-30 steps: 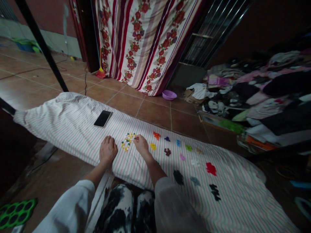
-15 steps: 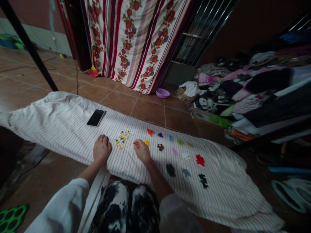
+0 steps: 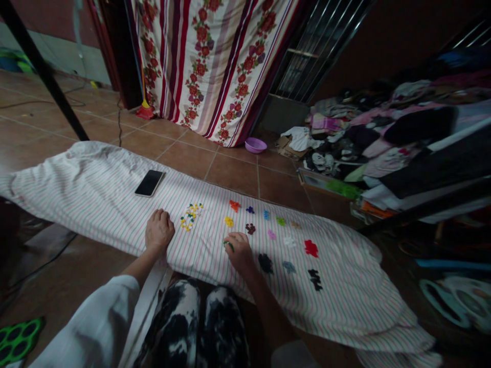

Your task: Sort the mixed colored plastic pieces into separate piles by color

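My left hand [image 3: 159, 230] rests palm down on the striped cloth [image 3: 111, 204], its fingers lying loosely on it and holding nothing visible. To its right is a mixed group of small yellow, white and green pieces [image 3: 187, 220]. My right hand [image 3: 241, 253] is low over the cloth with curled fingers. Small dark green pieces [image 3: 229, 246] show at its fingertips; which are pinched and which lie on the cloth is hard to separate. Just beyond sit a yellow pile [image 3: 229, 222] and a brown pile [image 3: 250, 228].
More little piles, sorted by colour, spread rightward: orange [image 3: 235, 206], pink [image 3: 271, 234], black [image 3: 265, 262], red [image 3: 311, 248] and others. A phone [image 3: 150, 183] lies at the upper left. On the tiled floor beyond stands a purple basin [image 3: 255, 145]; heaped clothes [image 3: 368, 133] fill the right.
My right hand has moved right and nearer to me, carrying a small green piece away from beside the mixed group. My left hand stays put. The view has shifted slightly.
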The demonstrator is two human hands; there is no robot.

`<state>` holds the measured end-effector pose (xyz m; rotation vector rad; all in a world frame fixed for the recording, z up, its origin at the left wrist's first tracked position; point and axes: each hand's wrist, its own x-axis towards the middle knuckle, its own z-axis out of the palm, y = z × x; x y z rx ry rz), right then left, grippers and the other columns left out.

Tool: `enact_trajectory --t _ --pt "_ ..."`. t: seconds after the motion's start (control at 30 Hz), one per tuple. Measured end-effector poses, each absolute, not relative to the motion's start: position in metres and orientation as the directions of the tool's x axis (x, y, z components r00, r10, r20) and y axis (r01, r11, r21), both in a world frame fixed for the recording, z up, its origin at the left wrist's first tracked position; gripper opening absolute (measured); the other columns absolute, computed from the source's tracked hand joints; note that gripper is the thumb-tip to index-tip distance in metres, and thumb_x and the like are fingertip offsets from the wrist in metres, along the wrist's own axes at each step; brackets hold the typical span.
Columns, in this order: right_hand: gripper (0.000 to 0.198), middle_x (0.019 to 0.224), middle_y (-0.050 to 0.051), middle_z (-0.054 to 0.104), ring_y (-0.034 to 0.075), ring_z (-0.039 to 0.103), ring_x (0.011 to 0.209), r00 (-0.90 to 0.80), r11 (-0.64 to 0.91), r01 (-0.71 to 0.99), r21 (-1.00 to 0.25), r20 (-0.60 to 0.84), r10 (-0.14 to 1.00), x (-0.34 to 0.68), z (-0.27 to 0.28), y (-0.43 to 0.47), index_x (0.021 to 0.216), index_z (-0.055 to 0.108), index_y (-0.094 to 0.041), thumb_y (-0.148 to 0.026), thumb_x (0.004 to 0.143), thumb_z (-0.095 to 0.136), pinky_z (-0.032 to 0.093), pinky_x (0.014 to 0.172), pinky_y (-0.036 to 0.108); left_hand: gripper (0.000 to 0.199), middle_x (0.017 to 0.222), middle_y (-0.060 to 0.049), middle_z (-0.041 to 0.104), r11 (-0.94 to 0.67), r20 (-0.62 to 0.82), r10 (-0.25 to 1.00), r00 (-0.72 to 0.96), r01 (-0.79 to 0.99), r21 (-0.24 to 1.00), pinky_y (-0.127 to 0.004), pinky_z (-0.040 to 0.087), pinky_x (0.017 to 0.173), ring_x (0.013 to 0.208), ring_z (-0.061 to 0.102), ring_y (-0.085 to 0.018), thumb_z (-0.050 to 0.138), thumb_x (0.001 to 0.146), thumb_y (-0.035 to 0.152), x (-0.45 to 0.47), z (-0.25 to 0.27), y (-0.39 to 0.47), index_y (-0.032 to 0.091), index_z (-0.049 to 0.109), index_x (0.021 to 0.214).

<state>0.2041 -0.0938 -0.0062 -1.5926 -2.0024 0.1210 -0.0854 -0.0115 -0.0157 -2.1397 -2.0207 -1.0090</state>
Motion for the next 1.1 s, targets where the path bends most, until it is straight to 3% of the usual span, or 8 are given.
enact_trajectory --t 0.7,1.1 --pt "0.02 0.097 0.009 0.068 0.024 0.054 0.107 -0.169 0.328 0.857 -0.399 0.383 0.908 0.197 0.0 -0.1 0.083 0.073 -0.022 -0.016 0.087 0.054 0.045 0.098 0.044 0.029 0.118 -0.019 0.061 -0.139 0.456 0.889 -0.04 0.925 0.352 -0.047 0.042 0.1 0.119 0.051 -0.031 0.039 0.085 0.022 -0.085 -0.014 -0.012 0.013 0.06 0.103" --pt "0.017 0.112 0.008 0.066 0.028 0.048 0.121 -0.196 0.326 0.868 -0.376 0.344 0.918 0.197 0.0 -0.111 0.085 0.072 -0.024 -0.015 0.084 0.058 0.044 0.099 0.048 0.031 0.12 -0.02 0.061 -0.137 0.443 0.895 -0.045 0.918 0.371 -0.048 0.041 0.101 0.12 0.051 -0.032 0.04 0.085 0.022 -0.085 -0.012 -0.013 0.011 0.061 0.104"
